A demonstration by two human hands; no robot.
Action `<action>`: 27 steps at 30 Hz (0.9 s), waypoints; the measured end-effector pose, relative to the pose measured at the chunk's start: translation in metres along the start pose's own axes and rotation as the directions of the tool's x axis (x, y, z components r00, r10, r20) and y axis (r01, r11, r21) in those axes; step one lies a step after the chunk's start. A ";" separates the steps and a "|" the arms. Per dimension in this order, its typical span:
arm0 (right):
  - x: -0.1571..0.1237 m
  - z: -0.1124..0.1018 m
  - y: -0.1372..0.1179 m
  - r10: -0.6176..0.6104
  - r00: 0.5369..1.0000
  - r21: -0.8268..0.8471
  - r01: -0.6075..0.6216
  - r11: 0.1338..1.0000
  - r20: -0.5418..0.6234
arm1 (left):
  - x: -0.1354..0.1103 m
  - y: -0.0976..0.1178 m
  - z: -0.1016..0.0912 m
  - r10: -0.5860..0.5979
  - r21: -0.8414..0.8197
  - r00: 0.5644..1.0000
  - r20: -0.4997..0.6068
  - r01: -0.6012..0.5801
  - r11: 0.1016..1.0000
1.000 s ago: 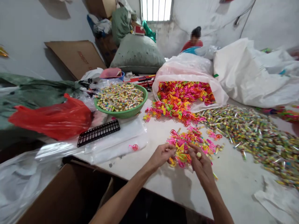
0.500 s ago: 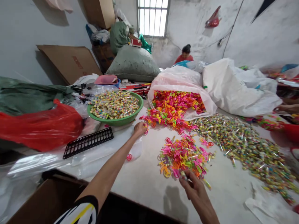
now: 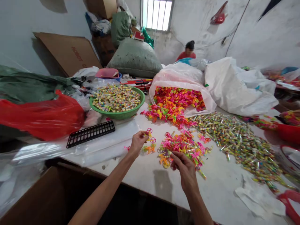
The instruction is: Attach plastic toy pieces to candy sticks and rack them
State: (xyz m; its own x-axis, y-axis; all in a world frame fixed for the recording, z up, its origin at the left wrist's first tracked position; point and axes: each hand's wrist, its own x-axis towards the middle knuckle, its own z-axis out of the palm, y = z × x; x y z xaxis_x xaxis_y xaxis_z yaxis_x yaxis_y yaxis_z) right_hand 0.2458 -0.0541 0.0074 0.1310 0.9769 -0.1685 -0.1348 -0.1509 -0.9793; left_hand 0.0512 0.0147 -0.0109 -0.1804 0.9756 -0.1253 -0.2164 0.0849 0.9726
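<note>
My left hand (image 3: 138,143) hovers over the white table (image 3: 217,187), its fingertips next to a few small neon rings (image 3: 150,142) in pink and orange. A single pink ring (image 3: 127,148) lies just left of that hand. My right hand (image 3: 185,165) pinches at the near edge of a loose heap of neon plastic pieces (image 3: 181,147). Whether either hand holds a piece is too small to tell. Right of the heap spreads a wide layer of cellophane-wrapped sticks (image 3: 236,143).
A torn white sack (image 3: 180,76) spills more neon pieces (image 3: 175,106) onto the table. Wrapped sweets fill a green basin (image 3: 117,114). A black plastic rack (image 3: 90,134) lies on plastic sheeting. A person in red (image 3: 188,55) sits behind the sacks.
My left hand has come back from beside the green basin, and a few neon rings now lie apart from the heap. My right hand has moved up and left onto the heap's edge.
</note>
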 end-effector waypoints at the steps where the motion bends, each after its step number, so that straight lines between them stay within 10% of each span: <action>1: 0.002 0.002 0.000 0.010 1.000 0.031 -0.010 0.999 -0.002 | -0.009 0.002 0.001 -0.018 -0.007 0.999 0.039 0.018 1.000; 10: 0.004 0.005 0.007 0.171 0.934 0.225 -0.248 0.942 0.315 | -0.063 0.004 0.021 -0.207 -0.171 0.882 0.423 0.302 0.938; 17: -0.003 -0.012 0.005 0.104 0.933 0.169 -0.170 0.971 0.345 | -0.077 -0.004 0.034 -0.226 -0.213 0.868 0.441 0.346 0.914; 22: -0.028 -0.021 0.008 0.017 0.971 -0.172 0.025 0.985 0.239 | -0.105 -0.032 0.044 -0.130 -0.088 0.959 0.253 0.156 0.984; 27: -0.022 -0.030 0.005 0.047 0.973 -0.281 0.019 0.960 0.225 | -0.099 -0.039 0.045 -0.128 0.053 0.941 0.312 0.118 0.992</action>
State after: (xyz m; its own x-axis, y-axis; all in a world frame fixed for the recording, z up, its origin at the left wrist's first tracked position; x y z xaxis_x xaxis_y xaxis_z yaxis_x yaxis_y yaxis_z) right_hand 0.2719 -0.0811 0.0032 -0.1002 0.9777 -0.1845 0.1486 -0.1687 -0.9744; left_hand 0.1208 -0.0763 -0.0277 0.1575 0.9707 -0.1815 -0.1852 0.2095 0.9601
